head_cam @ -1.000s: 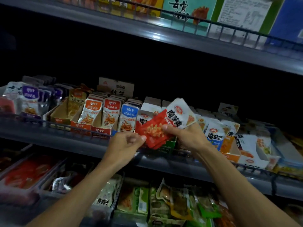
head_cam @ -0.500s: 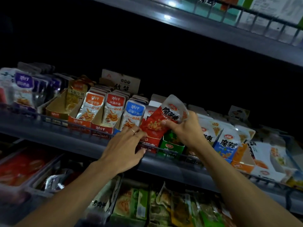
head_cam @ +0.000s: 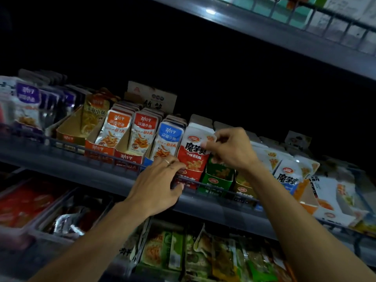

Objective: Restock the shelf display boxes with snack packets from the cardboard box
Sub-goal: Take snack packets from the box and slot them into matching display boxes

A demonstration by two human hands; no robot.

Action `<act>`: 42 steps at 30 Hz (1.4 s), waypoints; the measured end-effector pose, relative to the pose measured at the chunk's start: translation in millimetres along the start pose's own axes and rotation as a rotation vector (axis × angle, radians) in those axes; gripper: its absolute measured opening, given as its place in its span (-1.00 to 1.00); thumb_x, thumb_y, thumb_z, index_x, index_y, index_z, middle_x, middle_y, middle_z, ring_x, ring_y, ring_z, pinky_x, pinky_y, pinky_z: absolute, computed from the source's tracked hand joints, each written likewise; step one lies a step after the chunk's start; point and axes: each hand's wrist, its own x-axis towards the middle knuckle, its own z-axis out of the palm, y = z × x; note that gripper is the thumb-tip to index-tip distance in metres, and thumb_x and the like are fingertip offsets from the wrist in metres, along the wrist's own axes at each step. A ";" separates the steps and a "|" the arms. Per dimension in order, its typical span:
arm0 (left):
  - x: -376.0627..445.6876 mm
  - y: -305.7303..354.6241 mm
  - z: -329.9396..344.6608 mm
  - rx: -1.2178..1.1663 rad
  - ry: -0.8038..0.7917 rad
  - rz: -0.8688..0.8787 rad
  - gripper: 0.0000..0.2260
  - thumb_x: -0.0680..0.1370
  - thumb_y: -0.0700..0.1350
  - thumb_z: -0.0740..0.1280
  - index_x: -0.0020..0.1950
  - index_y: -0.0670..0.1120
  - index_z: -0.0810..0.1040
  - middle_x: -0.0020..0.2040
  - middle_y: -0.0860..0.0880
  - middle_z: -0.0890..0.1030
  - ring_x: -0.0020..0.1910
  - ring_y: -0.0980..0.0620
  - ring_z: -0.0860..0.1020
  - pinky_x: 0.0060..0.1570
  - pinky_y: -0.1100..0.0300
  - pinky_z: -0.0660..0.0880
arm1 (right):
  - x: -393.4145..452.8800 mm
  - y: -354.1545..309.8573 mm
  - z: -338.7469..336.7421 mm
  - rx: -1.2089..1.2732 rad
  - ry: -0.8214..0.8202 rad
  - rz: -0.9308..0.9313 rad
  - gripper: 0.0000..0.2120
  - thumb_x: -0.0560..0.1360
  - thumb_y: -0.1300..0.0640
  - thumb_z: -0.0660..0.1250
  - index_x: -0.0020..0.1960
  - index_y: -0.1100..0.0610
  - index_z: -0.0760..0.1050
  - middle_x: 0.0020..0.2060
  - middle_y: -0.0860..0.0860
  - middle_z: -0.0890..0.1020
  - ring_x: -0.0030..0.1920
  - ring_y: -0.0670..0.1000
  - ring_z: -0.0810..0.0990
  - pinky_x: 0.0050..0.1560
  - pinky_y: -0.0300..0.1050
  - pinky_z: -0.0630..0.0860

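Observation:
Red-and-white snack packets (head_cam: pixel 194 152) stand upright in a red display box (head_cam: pixel 186 181) at the middle of the shelf. My right hand (head_cam: pixel 232 149) pinches the top right corner of the front packet. My left hand (head_cam: pixel 157 185) grips the front of that red box and the wire rail, a ring on one finger. A green display box (head_cam: pixel 216 181) stands just right of the red one, below my right hand. The cardboard supply box is out of view.
Orange, red and blue fish-snack boxes (head_cam: pixel 140 137) line the shelf to the left, blue and white packets (head_cam: pixel 286 176) to the right. A wire rail (head_cam: pixel 81 146) runs along the shelf front. Another shelf (head_cam: pixel 284 35) hangs overhead; bins of packets (head_cam: pixel 193 255) sit below.
My right hand has lowered the red packets from the air into the red display box, where they now stand upright. My left hand has moved from mid-air to grip the box front.

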 end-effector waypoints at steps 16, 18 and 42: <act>69.5 41.8 -35.3 0.299 0.198 0.248 -0.51 0.64 -0.10 0.25 0.54 -0.18 0.26 0.53 -0.17 0.30 0.55 -0.13 0.18 0.49 -0.08 0.12 | -24.0 30.4 -73.6 -0.499 0.420 -0.200 -0.70 0.56 0.00 0.23 0.16 0.09 0.61 -0.02 0.06 0.69 -0.02 0.13 0.64 -0.06 0.00 0.57; 85.3 43.2 -30.4 0.382 0.037 0.210 -0.53 0.70 -0.04 0.04 0.58 -0.19 0.12 0.59 -0.15 0.16 0.59 -0.11 0.03 0.54 -0.07 -0.02 | -25.0 45.9 -85.3 -0.522 0.182 -0.100 -0.60 0.61 0.03 0.24 0.41 0.11 0.43 0.29 0.12 0.56 0.27 0.17 0.53 0.20 0.07 0.49; 118.6 145.2 3.6 0.411 -0.145 0.480 -0.40 0.67 0.18 0.02 0.62 -0.07 -0.04 0.63 -0.05 0.02 0.59 -0.02 0.02 0.56 0.03 -0.03 | -52.5 108.0 -145.1 -0.782 -0.104 0.021 -0.21 0.54 -0.22 0.28 0.59 0.09 0.02 0.58 0.04 0.11 0.56 0.05 0.10 0.52 -0.06 0.10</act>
